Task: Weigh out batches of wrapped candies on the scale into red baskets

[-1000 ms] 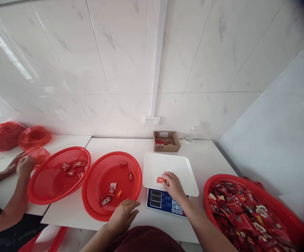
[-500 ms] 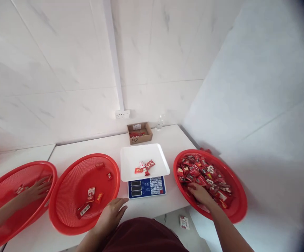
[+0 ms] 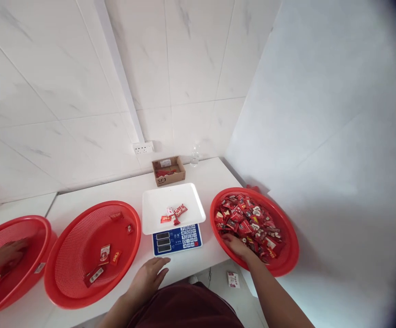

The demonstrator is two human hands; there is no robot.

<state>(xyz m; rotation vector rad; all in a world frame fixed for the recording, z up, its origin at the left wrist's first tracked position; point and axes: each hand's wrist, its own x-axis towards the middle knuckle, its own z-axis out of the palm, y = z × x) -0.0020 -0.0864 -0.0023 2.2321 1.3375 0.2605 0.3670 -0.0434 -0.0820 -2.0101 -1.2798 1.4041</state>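
Note:
My right hand (image 3: 237, 246) reaches into the near left side of a red plastic basket (image 3: 291, 255) heaped with red-wrapped sweets (image 3: 245, 218). Its fingertips are down among the wrappers, so any grip is hidden. My left hand (image 3: 149, 276) hovers by the table's front edge, palm down, fingers stretched out and holding nothing. Just beyond it stands a blue digital scale (image 3: 176, 239) with a white tray (image 3: 156, 198) on top. A few wrapped sweets (image 3: 174, 215) lie together on that tray.
Left of the scale, a second red basket (image 3: 56, 264) holds several scattered packets. Farther left, another person's hand (image 3: 8, 255) is inside a third red basket (image 3: 37, 225). A cardboard box (image 3: 169, 171) and a clear bottle (image 3: 194, 156) stand near the wall.
The view has swung to the right, so everything sits farther left. My right hand stays in the sweets at the basket's side. The other person's hand has shifted within its basket.

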